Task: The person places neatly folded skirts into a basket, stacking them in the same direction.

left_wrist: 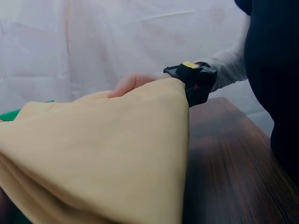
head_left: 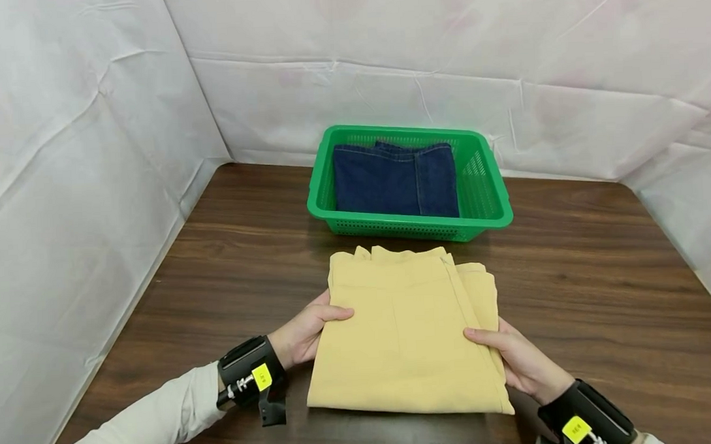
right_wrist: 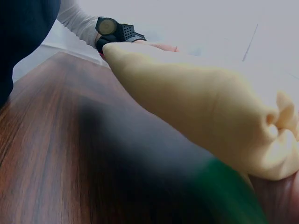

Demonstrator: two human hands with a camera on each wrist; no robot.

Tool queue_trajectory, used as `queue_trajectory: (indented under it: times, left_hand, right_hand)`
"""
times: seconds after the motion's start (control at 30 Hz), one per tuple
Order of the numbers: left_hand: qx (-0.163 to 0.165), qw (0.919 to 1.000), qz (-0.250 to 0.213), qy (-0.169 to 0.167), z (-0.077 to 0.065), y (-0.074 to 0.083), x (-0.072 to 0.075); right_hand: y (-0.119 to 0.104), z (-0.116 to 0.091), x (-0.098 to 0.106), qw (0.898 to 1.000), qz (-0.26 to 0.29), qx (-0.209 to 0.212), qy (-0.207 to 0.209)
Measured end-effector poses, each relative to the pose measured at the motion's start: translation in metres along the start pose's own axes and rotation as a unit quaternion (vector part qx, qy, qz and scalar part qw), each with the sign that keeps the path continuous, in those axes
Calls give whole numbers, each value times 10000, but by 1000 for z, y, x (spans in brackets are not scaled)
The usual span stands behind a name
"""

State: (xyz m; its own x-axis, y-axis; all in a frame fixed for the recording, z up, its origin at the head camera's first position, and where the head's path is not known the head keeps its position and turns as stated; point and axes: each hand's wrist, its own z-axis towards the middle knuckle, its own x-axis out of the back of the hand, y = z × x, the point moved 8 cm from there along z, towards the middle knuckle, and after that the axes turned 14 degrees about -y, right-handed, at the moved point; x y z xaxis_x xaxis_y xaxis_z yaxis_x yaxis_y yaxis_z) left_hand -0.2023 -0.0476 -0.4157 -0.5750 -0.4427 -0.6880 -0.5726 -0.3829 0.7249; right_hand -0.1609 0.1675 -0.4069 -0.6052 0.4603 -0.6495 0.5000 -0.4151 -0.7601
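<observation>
A folded yellow garment with a long stitched seam near its right side is held flat between both hands. My left hand grips its left edge, thumb on top and fingers hidden beneath. On the opposite edge, my right hand pinches the layers the same way, its thumb lying over the cloth. The right wrist view shows the underside of the garment raised over the table, with bunched folds at one end. Loose layers hang along the near side of the garment in the left wrist view.
Just beyond the garment stands a green plastic basket with perforated walls. Folded dark blue jeans lie inside it, toward the left. The dark wood table is bordered by white sheeting at the back and sides.
</observation>
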Motion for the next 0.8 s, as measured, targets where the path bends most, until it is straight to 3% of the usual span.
queue_trajectory:
  times: [0.43, 0.8]
  left_hand:
    - [-98, 9995, 279, -117, -3, 29, -23]
    - [-91, 9982, 596, 76, 7, 61, -32]
  right_hand:
    - [-25, 3, -17, 9991, -345, 166, 160]
    - [-56, 13, -22, 9977, -550, 269, 278]
